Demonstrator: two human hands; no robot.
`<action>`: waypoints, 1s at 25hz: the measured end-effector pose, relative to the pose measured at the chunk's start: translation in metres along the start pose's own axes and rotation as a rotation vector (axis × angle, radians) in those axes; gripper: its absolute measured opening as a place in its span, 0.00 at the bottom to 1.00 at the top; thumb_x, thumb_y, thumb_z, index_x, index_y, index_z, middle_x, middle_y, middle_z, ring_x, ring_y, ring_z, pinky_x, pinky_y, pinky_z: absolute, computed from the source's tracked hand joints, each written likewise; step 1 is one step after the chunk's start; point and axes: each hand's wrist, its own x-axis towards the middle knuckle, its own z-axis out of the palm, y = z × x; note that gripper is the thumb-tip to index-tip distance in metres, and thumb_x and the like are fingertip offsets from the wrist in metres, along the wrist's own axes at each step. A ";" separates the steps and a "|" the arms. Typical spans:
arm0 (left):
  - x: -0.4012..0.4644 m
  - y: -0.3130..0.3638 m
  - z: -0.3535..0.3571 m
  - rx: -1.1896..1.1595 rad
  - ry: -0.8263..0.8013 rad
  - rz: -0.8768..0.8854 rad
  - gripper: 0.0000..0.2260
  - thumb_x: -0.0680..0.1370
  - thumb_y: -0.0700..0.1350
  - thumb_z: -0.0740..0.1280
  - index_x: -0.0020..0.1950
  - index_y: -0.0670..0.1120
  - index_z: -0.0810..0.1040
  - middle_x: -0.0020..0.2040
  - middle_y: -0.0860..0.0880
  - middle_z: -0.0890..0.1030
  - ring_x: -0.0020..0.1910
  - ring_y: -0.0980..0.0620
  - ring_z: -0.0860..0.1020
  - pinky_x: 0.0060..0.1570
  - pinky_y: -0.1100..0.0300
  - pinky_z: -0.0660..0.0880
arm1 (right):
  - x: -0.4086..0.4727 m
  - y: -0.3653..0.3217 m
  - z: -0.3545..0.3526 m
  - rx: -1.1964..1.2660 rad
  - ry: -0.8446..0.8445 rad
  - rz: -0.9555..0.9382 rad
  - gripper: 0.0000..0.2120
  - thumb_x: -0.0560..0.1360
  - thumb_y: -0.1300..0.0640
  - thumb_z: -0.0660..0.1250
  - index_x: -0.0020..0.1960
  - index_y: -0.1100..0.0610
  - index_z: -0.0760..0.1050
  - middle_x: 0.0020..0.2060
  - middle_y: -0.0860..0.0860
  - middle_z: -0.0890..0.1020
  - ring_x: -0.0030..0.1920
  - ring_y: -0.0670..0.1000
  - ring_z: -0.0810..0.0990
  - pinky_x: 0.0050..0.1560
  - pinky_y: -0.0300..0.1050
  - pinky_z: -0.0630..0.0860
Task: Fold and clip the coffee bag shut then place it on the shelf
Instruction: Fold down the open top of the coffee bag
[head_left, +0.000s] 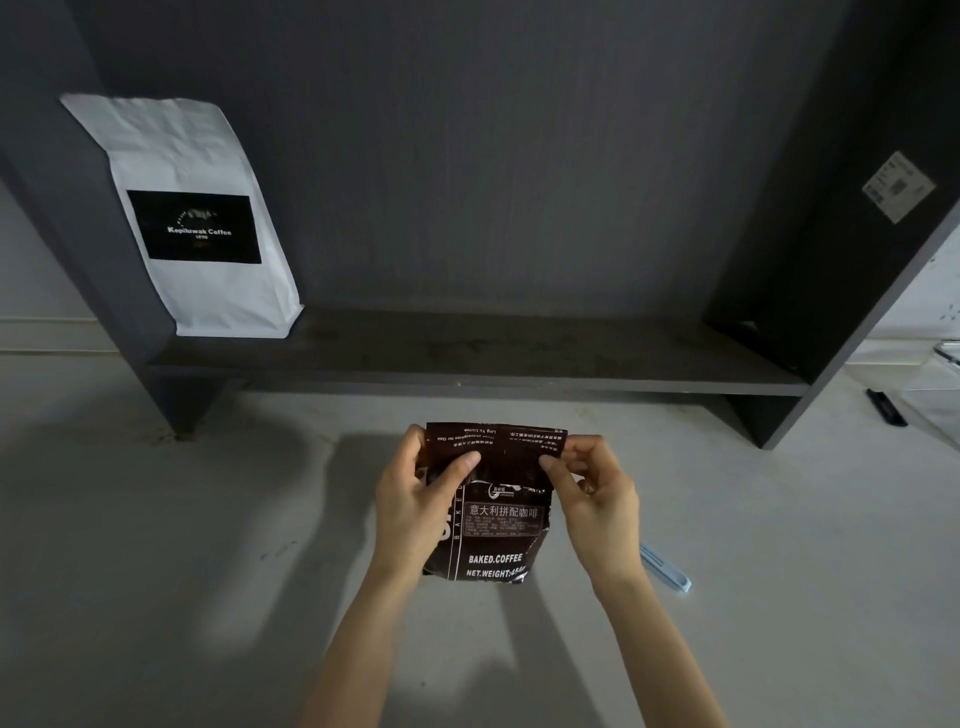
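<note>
Coffee bag (491, 512) upright on desk (156, 519) before shelf (493, 371); left hand (415, 499) and right hand (597, 499) each in pinch grip on folded top, keeping crease flat for blue clip (667, 569) right of bag

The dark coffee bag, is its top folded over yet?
Folded: the dark coffee bag shows upside-down print on its top flap, pinched by left hand and right hand.

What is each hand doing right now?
Left hand: closed on the dark coffee bag, thumb pressing its folded top.
Right hand: fingers pinching the folded top's other corner.
</note>
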 end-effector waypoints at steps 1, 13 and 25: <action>0.000 0.000 -0.001 -0.014 -0.001 -0.007 0.07 0.69 0.42 0.71 0.41 0.49 0.74 0.37 0.55 0.82 0.37 0.61 0.80 0.40 0.64 0.77 | 0.000 0.000 0.001 0.003 -0.003 -0.003 0.10 0.70 0.63 0.67 0.38 0.48 0.72 0.35 0.46 0.79 0.36 0.36 0.76 0.33 0.27 0.71; -0.003 0.005 -0.006 -0.100 -0.114 -0.056 0.10 0.71 0.40 0.69 0.45 0.54 0.73 0.44 0.55 0.80 0.39 0.67 0.79 0.37 0.75 0.74 | 0.004 0.013 -0.037 -0.224 -0.229 0.057 0.07 0.72 0.54 0.66 0.46 0.43 0.73 0.47 0.45 0.81 0.51 0.44 0.78 0.50 0.40 0.72; 0.000 -0.001 -0.005 -0.074 -0.161 -0.046 0.07 0.73 0.44 0.66 0.46 0.56 0.74 0.46 0.55 0.80 0.42 0.67 0.79 0.40 0.74 0.74 | -0.005 0.083 -0.068 -0.739 -0.104 0.359 0.14 0.71 0.59 0.65 0.56 0.52 0.75 0.54 0.58 0.79 0.56 0.61 0.74 0.58 0.54 0.70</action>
